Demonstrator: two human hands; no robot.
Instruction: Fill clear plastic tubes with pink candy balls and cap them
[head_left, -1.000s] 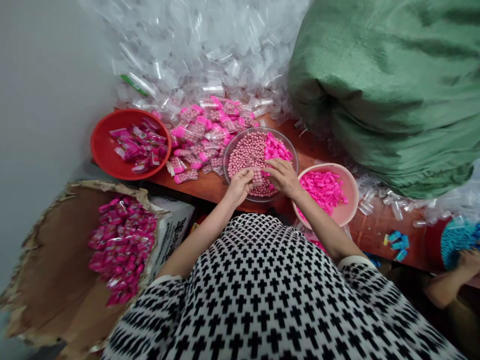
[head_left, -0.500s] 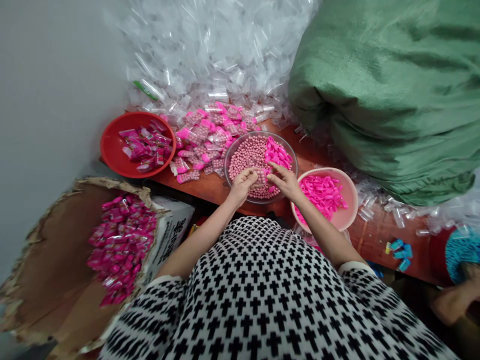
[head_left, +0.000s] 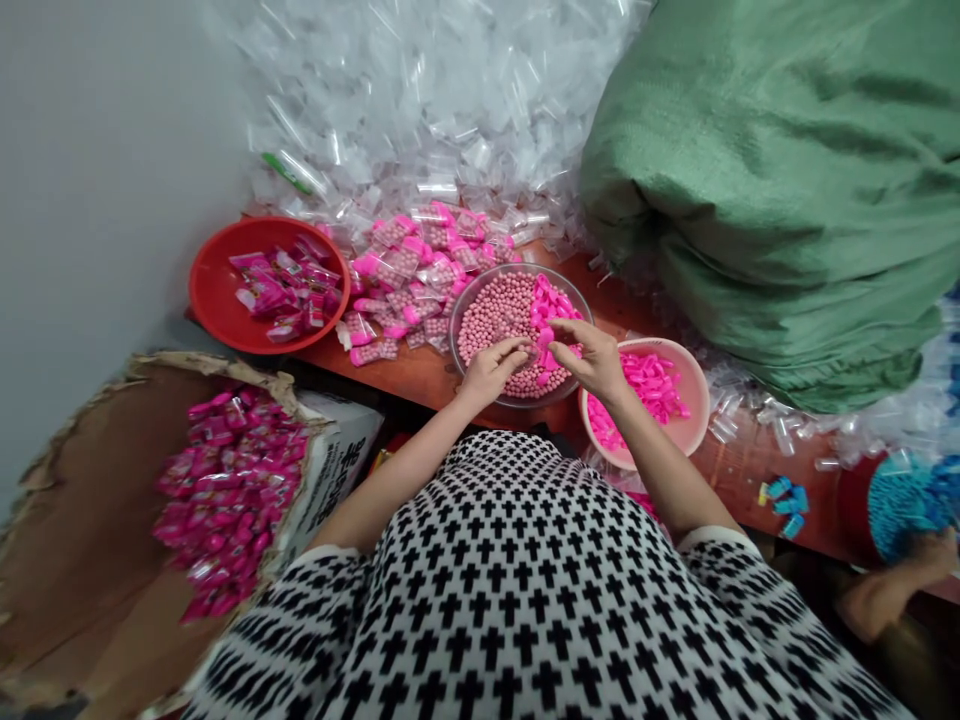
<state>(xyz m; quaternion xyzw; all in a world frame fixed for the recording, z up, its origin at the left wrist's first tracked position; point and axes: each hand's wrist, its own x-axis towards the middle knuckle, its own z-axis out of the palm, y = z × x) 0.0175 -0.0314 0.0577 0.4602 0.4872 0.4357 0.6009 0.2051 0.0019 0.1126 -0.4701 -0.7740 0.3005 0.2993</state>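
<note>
the left hand (head_left: 491,372) is over the round, see-through bowl with a grey rim (head_left: 453,330). its fingertips are close together, but it is too blurry to tell if they pinch something. the right hand (head_left: 596,358) is at the other side of the bowl, with its thumb and pointing finger apart in a curve.

a bright pink plastic piece (head_left: 546,342) shows between the two hands, just by the right fingertips. its long way seems to run from the far side of the bowl toward the person's belly, leaning a little. i cannot tell which end is the front.

small round light pink beads (head_left: 491,315) fill the bowl. more bright pink pieces lie at its far right, pointing all ways. a pale pink plastic bowl (head_left: 688,418) sits close by on the red-brown counter (head_left: 742,475).
</note>
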